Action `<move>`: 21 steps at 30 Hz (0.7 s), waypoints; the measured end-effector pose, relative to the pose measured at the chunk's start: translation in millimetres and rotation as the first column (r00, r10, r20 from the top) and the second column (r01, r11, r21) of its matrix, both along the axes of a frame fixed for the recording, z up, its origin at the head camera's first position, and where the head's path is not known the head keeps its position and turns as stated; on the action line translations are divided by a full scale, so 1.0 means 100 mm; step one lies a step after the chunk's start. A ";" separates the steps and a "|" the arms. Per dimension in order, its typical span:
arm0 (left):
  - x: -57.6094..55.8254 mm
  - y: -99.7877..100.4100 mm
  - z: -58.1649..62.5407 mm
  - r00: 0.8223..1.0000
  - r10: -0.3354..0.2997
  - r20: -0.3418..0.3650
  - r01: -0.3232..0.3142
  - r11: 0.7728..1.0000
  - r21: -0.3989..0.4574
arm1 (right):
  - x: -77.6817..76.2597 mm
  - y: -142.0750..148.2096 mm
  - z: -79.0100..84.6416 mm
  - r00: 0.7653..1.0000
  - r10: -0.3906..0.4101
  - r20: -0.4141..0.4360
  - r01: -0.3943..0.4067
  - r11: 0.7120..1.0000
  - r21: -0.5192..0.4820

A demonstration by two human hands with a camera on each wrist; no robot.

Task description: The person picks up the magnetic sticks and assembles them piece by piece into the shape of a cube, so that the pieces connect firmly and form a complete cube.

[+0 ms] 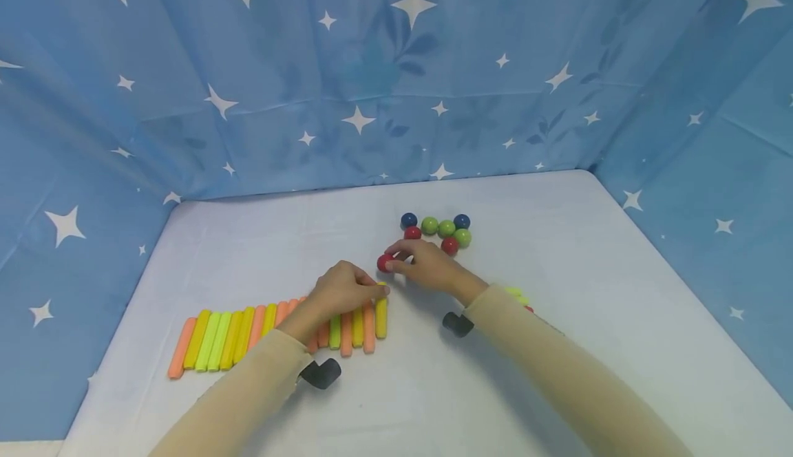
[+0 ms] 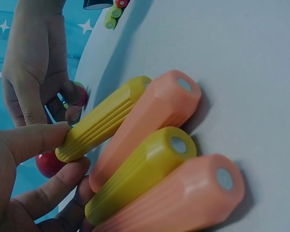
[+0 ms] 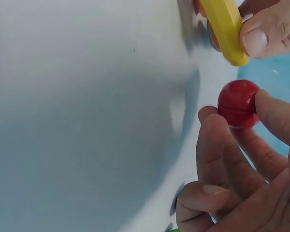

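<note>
My left hand (image 1: pixel 342 289) pinches the far end of a yellow ribbed rod (image 1: pixel 381 318) between thumb and fingers. This rod lies at the right end of a row of orange, yellow and lime rods (image 1: pixel 230 340). In the left wrist view, round silver discs (image 2: pixel 184 84) show in the near ends of neighbouring rods. My right hand (image 1: pixel 429 266) holds a glossy red ball (image 3: pixel 238 102) between thumb and fingertips. The ball sits just beyond the yellow rod's far tip; the right wrist view shows a small gap between them.
Behind my right hand, several balls cluster: dark blue (image 1: pixel 409 220), green (image 1: pixel 446 228) and red (image 1: pixel 449 246). Lime sticks (image 1: pixel 517 294) and something red lie partly hidden behind my right forearm. A starry blue curtain (image 1: pixel 372 65) encloses the white table (image 1: pixel 595 250).
</note>
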State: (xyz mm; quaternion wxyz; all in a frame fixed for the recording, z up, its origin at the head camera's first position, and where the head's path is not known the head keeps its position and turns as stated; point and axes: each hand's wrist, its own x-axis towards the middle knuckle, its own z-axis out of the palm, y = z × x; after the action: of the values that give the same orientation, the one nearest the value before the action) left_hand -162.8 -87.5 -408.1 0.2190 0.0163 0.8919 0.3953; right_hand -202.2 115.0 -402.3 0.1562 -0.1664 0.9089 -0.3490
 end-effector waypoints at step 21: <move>-0.15 -0.04 -0.02 0.992 0.122 0.042 -0.127 0.977 0.171 | 0.17 0.00 0.03 0.976 0.111 -0.186 -0.097 0.992 0.081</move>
State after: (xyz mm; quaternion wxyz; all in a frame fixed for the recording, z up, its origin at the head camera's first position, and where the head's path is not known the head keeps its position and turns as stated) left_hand -177.8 -91.2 -410.5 0.2056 -0.0268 0.8499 0.4844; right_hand -185.2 114.8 -398.9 0.0924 -0.2407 0.9216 -0.2900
